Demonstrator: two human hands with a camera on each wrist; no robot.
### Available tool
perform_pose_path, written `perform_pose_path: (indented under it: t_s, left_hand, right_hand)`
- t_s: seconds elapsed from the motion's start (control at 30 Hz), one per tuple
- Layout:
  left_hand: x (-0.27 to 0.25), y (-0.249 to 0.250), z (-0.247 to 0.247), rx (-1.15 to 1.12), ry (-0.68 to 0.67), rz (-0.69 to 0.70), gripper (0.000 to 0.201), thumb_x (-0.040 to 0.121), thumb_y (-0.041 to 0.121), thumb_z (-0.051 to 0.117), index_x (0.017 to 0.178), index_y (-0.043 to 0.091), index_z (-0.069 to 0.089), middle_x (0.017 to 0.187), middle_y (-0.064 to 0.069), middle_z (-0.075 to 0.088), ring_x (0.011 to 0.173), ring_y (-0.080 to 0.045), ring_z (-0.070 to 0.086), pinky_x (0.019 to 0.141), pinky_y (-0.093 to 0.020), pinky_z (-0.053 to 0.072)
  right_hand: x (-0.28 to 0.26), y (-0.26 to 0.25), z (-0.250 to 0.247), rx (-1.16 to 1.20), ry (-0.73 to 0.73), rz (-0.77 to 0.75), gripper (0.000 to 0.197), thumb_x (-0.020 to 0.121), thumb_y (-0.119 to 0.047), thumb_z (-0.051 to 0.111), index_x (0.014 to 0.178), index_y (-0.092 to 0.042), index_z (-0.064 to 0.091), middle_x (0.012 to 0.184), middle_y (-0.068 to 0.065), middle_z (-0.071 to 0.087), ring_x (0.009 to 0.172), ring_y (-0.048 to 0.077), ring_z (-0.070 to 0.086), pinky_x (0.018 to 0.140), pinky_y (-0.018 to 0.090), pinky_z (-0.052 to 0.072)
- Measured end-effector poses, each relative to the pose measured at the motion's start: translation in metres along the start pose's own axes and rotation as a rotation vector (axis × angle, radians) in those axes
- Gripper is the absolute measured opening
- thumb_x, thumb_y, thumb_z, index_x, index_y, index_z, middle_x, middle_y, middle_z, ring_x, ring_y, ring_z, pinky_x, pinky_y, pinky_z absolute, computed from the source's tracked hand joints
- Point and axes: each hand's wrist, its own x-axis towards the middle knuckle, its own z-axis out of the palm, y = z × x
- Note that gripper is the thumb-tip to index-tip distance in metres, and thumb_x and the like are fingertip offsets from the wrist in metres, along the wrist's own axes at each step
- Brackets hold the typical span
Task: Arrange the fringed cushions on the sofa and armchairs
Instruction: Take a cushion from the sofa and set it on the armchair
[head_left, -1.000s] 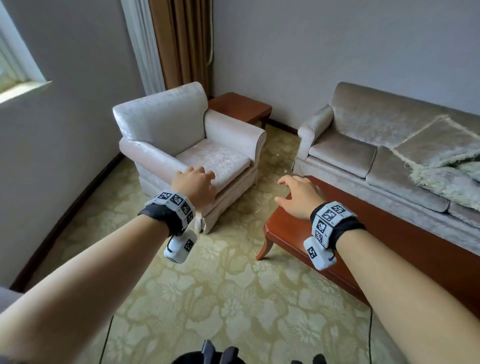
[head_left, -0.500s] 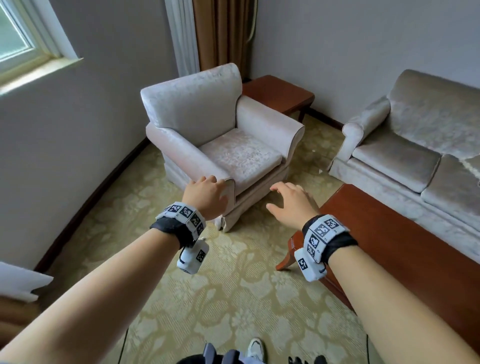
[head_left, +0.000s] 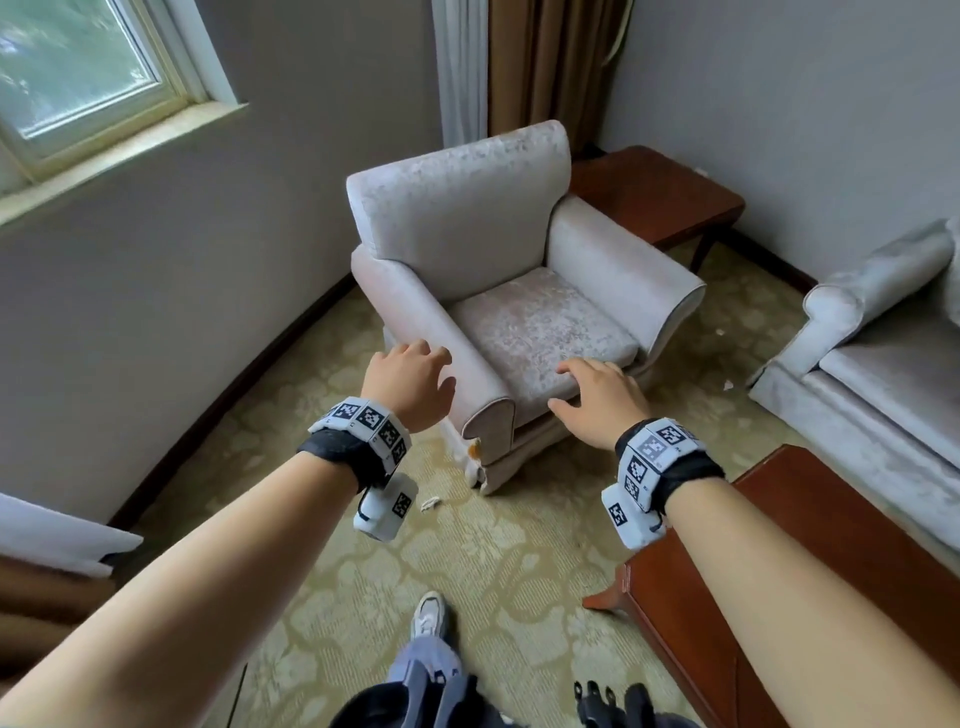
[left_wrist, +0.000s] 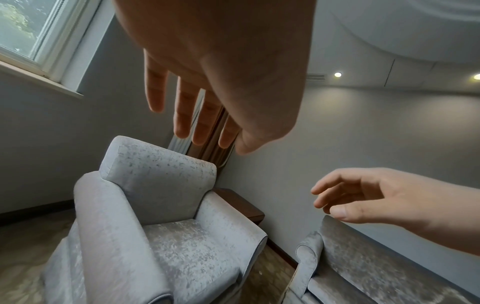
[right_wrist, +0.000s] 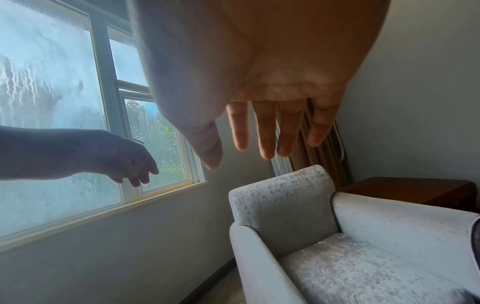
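A pale velvet armchair (head_left: 498, 270) stands in the corner with a bare seat; it also shows in the left wrist view (left_wrist: 161, 226) and the right wrist view (right_wrist: 337, 236). My left hand (head_left: 410, 379) hovers over the armchair's near arm, fingers relaxed and holding nothing. My right hand (head_left: 597, 395) hangs above the front edge of the seat, fingers spread and holding nothing. The sofa's left end (head_left: 883, 332) is at the right edge. No fringed cushion is in view.
A red-brown coffee table (head_left: 810, 587) sits at the lower right, close to my right forearm. A wooden side table (head_left: 660, 192) fills the corner behind the armchair. A window (head_left: 83, 73) is up on the left wall. Patterned carpet (head_left: 467, 561) lies between me and the chair.
The view has swung left and closer to the armchair, so the sofa's cushions have left the frame. Both hands have moved from over the coffee table's corner to over the armchair's front.
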Motion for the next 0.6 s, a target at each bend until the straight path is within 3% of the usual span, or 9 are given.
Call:
perform_pose_path:
  t_s: [0.17,0.33,0.6]
  left_hand:
    - [0.102,0.013,0.005,-0.017,0.007,0.069,0.038,0.091,0.045,0.042,0.120,0.025,0.057,0.115,-0.003,0.061,0.106,-0.028,0.056,0.085,-0.041,0.044]
    - [0.201,0.055,0.001,-0.022,-0.011,0.258,0.040,0.091,0.049,0.043,0.123,0.028,0.056,0.121,-0.002,0.060,0.114,-0.028,0.054,0.090,-0.042,0.042]
    - [0.347,0.189,0.019,-0.063,-0.101,0.579,0.045,0.090,0.052,0.042,0.127,0.028,0.054,0.124,-0.002,0.059,0.113,-0.026,0.054,0.093,-0.044,0.042]
  right_hand:
    - [0.068,0.031,-0.018,0.008,0.038,0.061,0.041,0.086,-0.042,0.058,0.124,-0.031,0.049,0.132,-0.003,0.054,0.121,0.025,0.047,0.101,0.044,0.040]
    - [0.109,0.075,-0.048,-0.026,0.100,0.188,0.041,0.087,-0.043,0.058,0.125,-0.032,0.048,0.129,-0.003,0.055,0.120,0.026,0.047,0.097,0.042,0.040]
    - [0.136,0.200,-0.104,0.107,0.269,0.506,0.040,0.085,-0.043,0.061,0.122,-0.029,0.052,0.120,-0.001,0.058,0.110,0.023,0.053,0.091,0.040,0.046]
